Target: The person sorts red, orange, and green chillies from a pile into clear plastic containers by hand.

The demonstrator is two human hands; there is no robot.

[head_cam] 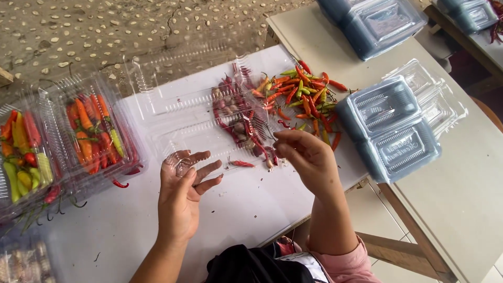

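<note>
Hands: left (183,186) spread flat on clear tray (178,131), right (304,154) pinching chilies (259,144).

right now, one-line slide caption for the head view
Two bare hands, left hand and right hand, sort chillies into a clear tray.

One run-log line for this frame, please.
left hand: open, fingers on open clear plastic clamshell tray | right hand: pinching small item, unclear | loose red, orange, green chillies behind

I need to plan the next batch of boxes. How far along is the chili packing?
Done: two filled boxes sit at the left. In hand: the left hand touches an open clear box that holds some shallots; the right hand pinches something small. Left: a loose chili pile and stacked empty boxes.
</note>
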